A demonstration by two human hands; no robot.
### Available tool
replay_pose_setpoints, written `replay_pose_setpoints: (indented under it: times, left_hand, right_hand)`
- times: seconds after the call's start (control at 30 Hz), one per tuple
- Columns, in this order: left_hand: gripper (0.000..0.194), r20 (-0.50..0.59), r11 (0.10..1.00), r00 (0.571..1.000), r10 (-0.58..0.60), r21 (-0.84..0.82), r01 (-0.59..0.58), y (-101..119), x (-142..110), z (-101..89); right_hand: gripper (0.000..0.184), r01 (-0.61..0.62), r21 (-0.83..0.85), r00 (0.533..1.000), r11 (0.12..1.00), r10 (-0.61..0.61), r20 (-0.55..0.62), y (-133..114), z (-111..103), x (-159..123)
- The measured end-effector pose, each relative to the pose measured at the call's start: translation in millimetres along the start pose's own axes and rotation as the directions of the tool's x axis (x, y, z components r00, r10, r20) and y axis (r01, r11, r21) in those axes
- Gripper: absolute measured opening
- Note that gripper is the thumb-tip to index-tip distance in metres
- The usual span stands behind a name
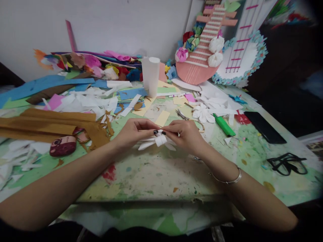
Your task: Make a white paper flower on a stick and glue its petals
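Both my hands meet at the middle of the table over a small white paper flower piece. My left hand pinches it from the left, fingers curled. My right hand pinches it from the right, fingertips pressed on the paper; a silver bangle sits on that wrist. White petals stick out below the fingers and rest on the paint-stained green table.
Scissors lie just behind my right hand, with a green marker, black phone and black glasses to the right. A white paper roll stands at the back. Brown paper, a maroon tape dispenser and scraps fill the left. A paper guitar leans on the wall.
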State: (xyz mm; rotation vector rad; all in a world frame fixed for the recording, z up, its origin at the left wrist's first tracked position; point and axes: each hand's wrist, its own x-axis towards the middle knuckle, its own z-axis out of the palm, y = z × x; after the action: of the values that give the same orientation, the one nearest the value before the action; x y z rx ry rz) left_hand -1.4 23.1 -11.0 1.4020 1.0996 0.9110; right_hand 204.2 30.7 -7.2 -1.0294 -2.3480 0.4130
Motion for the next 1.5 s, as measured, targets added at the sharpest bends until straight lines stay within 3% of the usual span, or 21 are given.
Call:
replay_pose_setpoints:
  times: [0.17, 0.33, 0.53, 0.73, 0.9, 1.03, 1.3, 1.4, 1.5]
  left_hand:
    - [0.021, 0.021, 1.0, 1.0, 0.015, 0.01, -0.015, -1.1, 1.9, -1.1]
    - [0.02, 0.012, 0.992, 0.998, 0.06, 0.109, -0.061, -2.4, 1.3, -0.6]
    - [0.019, 0.027, 0.95, 0.983, 0.183, 0.254, -0.183, -0.9, 0.0, -0.4]
    - [0.019, 0.005, 0.917, 0.97, 0.242, 0.325, -0.23, -2.2, 1.5, -2.9]
    - [0.018, -0.03, 0.935, 0.971, 0.238, 0.276, -0.221, -1.7, 0.9, -2.1]
    - [0.019, 0.007, 0.948, 0.978, 0.208, 0.244, -0.204, 0.3, -0.1, 0.1]
    - [0.015, 0.034, 0.92, 0.962, 0.27, 0.287, -0.268, -3.3, 1.8, -1.8]
    - [0.017, 0.019, 0.928, 0.963, 0.267, 0.264, -0.263, -3.0, 0.3, -1.5]
    - [0.018, -0.012, 0.935, 0.964, 0.264, 0.248, -0.253, -0.8, -1.3, -0.6]
  right_hand:
    - [0.023, -0.035, 0.046, 0.999, 0.998, 0.037, -0.026, -3.0, -1.4, 0.2]
    - [0.035, -0.01, 0.147, 0.993, 0.989, -0.007, 0.116, -3.0, -6.3, 2.5]
    - [0.024, -0.057, 0.131, 0.984, 0.99, 0.034, 0.174, 1.7, -6.2, 3.9]
    - [0.023, -0.027, 0.095, 0.993, 0.995, 0.015, 0.121, 1.8, -4.5, 2.6]
    - [0.02, 0.009, 0.088, 0.999, 0.996, -0.011, 0.03, 2.8, 0.6, 1.4]
    - [0.02, 0.025, 0.072, 1.0, 0.997, -0.024, -0.017, 4.0, 2.9, 0.5]
    - [0.023, 0.102, 0.017, 0.988, 0.995, -0.099, -0.116, 5.1, 6.9, -2.1]
    - [0.024, 0.104, 0.018, 0.989, 0.994, -0.102, -0.109, 1.3, 4.4, -1.7]
    - [0.027, 0.096, -0.009, 0.995, 0.995, -0.096, -0.023, -0.9, -1.6, 0.0]
